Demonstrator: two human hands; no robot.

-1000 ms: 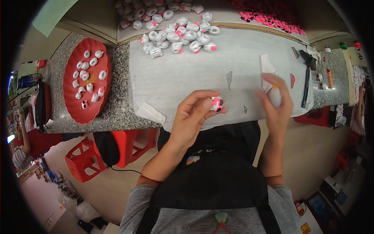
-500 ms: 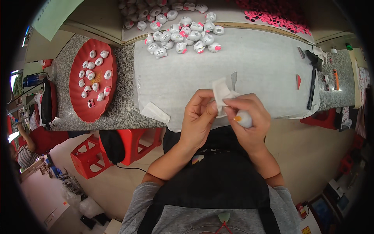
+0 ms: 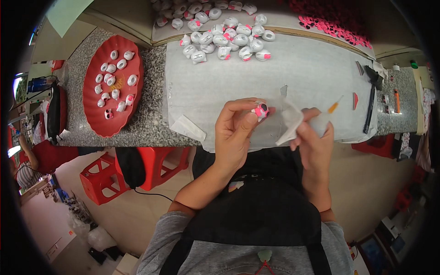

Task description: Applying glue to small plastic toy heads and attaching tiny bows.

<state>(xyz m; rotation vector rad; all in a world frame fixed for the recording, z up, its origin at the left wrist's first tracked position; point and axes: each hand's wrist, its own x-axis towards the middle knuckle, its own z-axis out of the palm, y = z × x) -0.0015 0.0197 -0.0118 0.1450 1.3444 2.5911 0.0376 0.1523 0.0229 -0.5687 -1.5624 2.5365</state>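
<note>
Between the thumb and fingers of my left hand (image 3: pixel 234 133) is a small white figurine head (image 3: pixel 260 110) with pink and black parts on its front. My right hand (image 3: pixel 315 140), a little to the right, pinches a white tissue (image 3: pixel 290 121). The same hand also holds a small whitish squeeze bottle (image 3: pixel 321 123) with an orange needle tip, which points away to the upper right. Tissue and bottle are somewhat blurred. Both hands are above the near edge of the white paper sheet (image 3: pixel 220 82). The tissue is apart from the figurine head.
Many white figurine heads (image 3: pixel 222 42) lie in a pile at the back. A red scalloped tray (image 3: pixel 94 126) at left holds several more. Pink pieces (image 3: pixel 337 31) sit on the shelf at back right. A folded tissue (image 3: pixel 189 128) lies at the sheet's near left; red stools (image 3: pixel 158 167) stand below.
My hands have moved apart. The tissue has come away from my left hand to the right, uncovering the figurine head. The bottle now points its tip to the upper right.
</note>
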